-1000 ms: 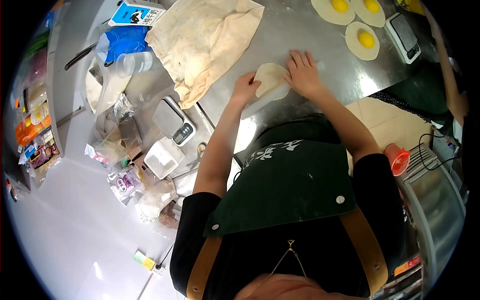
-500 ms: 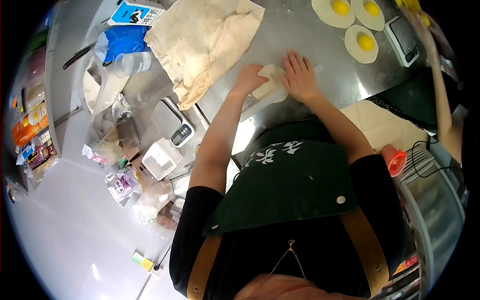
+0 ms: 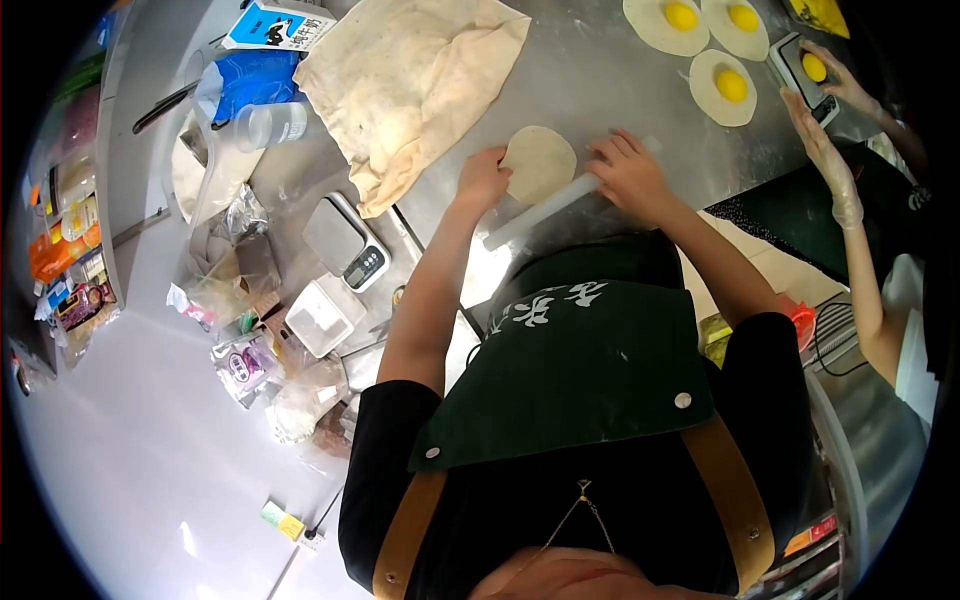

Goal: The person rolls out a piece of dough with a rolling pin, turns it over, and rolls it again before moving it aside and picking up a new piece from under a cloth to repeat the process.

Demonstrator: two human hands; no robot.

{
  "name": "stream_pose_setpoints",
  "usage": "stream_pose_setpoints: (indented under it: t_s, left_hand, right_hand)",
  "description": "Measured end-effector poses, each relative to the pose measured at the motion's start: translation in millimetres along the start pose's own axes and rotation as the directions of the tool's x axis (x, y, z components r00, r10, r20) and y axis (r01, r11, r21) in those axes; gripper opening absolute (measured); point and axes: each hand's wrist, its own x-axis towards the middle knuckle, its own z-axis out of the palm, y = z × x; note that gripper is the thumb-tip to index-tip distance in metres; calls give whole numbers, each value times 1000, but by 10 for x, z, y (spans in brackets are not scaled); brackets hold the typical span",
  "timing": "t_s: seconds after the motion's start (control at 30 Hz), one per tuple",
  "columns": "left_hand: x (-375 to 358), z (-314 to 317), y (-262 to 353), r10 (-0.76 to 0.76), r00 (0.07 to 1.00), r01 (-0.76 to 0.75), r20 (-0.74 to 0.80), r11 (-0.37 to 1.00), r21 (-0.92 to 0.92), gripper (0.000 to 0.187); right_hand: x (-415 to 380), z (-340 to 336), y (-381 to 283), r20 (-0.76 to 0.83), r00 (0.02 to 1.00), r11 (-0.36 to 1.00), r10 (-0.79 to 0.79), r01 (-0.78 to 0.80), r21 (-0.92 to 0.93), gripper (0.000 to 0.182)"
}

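Note:
A thin round of dough [image 3: 540, 165] lies on the steel worktop. My left hand [image 3: 484, 178] is closed at its left edge, thumb and fingers pinching the rim. Below and right of the dough, a pale rolling pin [image 3: 545, 210] lies slantwise. Over the pin's upper right part, my right hand [image 3: 630, 178] bends its fingers across it; the palm hides some of the pin. A large folded sheet of dough [image 3: 410, 90] is spread just beyond my left hand.
Several dough rounds with yellow balls [image 3: 732, 86] lie at the back right. A co-worker's gloved hands [image 3: 835, 165] hold a yellow ball [image 3: 814, 67] over a scale [image 3: 790, 60]. To my left are another scale [image 3: 345, 240], a white tub [image 3: 320, 318], a plastic cup [image 3: 270, 127] and a milk carton [image 3: 280, 25].
My right hand and the rolling pin have moved off the dough, towards me and right. The dough shows fully, rounder now. The co-worker's hands have come to the scale with a yellow ball.

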Motion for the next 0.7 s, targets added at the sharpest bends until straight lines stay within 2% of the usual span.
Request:
stream_pose_setpoints:
  t_s: [0.07,0.17,0.27,0.37,0.47,0.57,0.7]
  left_hand:
    - [18,-12,-57,-11,1000,10,-5,998,-66,25]
    - [63,34,-218,36,999,-42,-31,970,-240,26]
    - [110,104,-289,30,999,-42,-34,898,-439,28]
    - [84,69,-214,24,999,-36,-29,810,-585,29]
    - [148,88,-195,47,998,-61,-38,771,-633,29]
    - [216,55,-155,49,998,-18,27,744,-667,27]
    - [360,4,-114,50,994,-2,96,893,-450,25]
  right_hand:
    - [166,28,37,5,998,998,-56,56,-22,36]
    - [373,152,81,133,991,1000,25,-26,6,40]
    - [535,452,50,-112,983,978,145,-160,-131,41]
    - [442,585,-49,-233,947,956,220,-257,-142,45]
    - [284,572,-87,-186,953,943,238,-273,-192,49]
    - [722,587,-18,-214,940,932,264,-306,-194,53]
    - [956,579,28,-246,946,955,210,-253,-158,54]
